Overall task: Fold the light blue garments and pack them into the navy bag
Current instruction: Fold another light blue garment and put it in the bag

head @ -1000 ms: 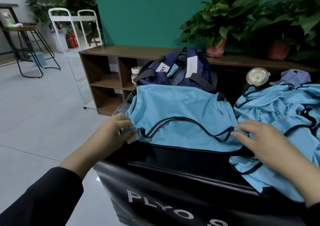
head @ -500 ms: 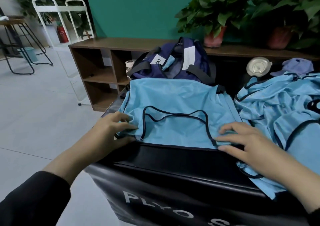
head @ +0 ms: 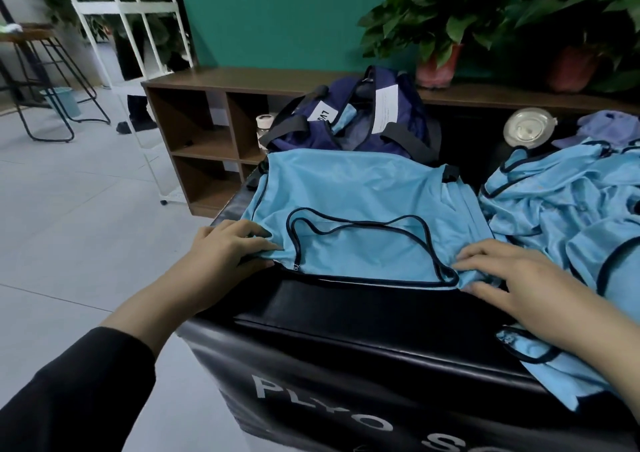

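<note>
A light blue garment (head: 360, 202) with dark piping lies spread flat on a black padded box (head: 363, 316). My left hand (head: 228, 247) grips its near-left corner, fingers pinching the cloth. My right hand (head: 512, 275) rests on its near-right corner, fingers spread and pressing the fabric down. The navy bag (head: 356, 119) stands open just behind the garment, with a white label on it. A crumpled heap of more light blue garments (head: 568, 202) lies to the right, partly under my right forearm.
A brown shelf unit (head: 207, 129) runs along the green wall behind the box, with potted plants (head: 436, 36) on top. A round clear lid (head: 528, 127) and a lilac cap (head: 606, 129) sit at the back right. A white metal rack (head: 138, 53) and stools stand on the tiled floor to the left.
The garment's neckline loop has been drawn inward and flattened. Both hands have shifted slightly toward the near corners of the cloth, and the head camera has drifted.
</note>
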